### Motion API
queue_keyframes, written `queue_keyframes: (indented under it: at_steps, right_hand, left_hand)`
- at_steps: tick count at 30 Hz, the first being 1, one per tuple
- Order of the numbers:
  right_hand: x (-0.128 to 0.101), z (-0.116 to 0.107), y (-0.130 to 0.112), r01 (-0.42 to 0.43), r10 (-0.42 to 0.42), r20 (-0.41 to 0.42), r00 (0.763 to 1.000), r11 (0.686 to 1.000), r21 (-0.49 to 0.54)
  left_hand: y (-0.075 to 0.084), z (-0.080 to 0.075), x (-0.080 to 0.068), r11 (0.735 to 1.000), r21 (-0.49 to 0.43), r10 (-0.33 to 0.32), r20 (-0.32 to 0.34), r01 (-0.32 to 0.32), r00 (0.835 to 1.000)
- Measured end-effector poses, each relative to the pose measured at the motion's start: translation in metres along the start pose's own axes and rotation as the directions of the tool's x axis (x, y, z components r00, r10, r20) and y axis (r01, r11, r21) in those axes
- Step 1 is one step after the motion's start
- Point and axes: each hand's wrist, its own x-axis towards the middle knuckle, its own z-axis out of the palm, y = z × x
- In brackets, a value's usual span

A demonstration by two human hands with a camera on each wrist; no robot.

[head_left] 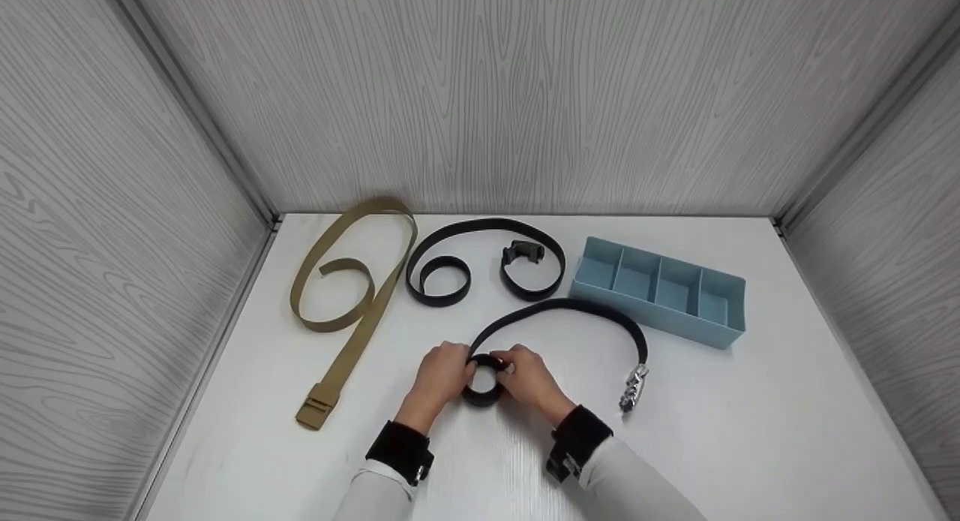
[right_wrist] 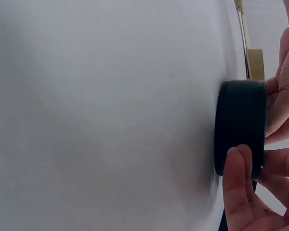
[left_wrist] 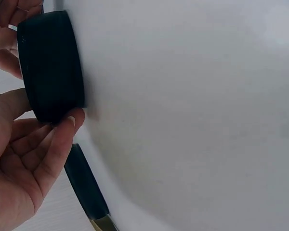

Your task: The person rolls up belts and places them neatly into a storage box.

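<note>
A black belt (head_left: 570,304) lies on edge in front of the person, its near end wound into a round coil (head_left: 481,398) standing on the tabletop. The left hand (head_left: 442,372) pinches the coil's left side between thumb and fingers. On the opposite side the right hand (head_left: 531,376) grips the coil, its thumb at the inner edge. From the coil the loose strap arcs away and to the right, ending in a silver buckle (head_left: 634,387). Both wrist views show fingertips against the coil's smooth outer face (left_wrist: 50,67).
A tan webbing belt (head_left: 356,348) with a flat buckle lies loosely looped at left. Behind the hands is a second black belt (head_left: 491,225) with a dark buckle (head_left: 525,251). A blue divided box (head_left: 652,311) stands at right. Grey wood-grain panels (head_left: 480,93) enclose the white table (head_left: 750,431).
</note>
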Motion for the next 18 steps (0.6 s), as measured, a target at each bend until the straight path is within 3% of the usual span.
queue_keyframes:
  at_steps: [4,7,13,18]
  right_hand:
    - [0.003,-0.001,0.001,0.028,-0.028,0.014,1.000,1.000,-0.007]
    - [0.002,0.000,0.002,0.042,-0.042,-0.021,0.999,0.999,-0.027]
    - [-0.008,0.003,0.002,-0.025,0.020,-0.083,0.996,0.998,-0.056]
    - [-0.010,0.003,0.002,-0.042,0.035,-0.092,0.995,0.996,-0.073]
  left_hand:
    - [0.003,0.000,0.002,0.999,0.047,-0.008,0.004,0.008,1.000]
    - [0.006,0.003,0.003,0.998,0.053,-0.019,-0.017,0.019,1.000]
    - [0.013,0.008,0.003,0.998,0.004,-0.068,-0.056,0.068,0.996]
    - [0.010,0.005,0.002,0.995,-0.056,-0.084,-0.022,0.082,0.996]
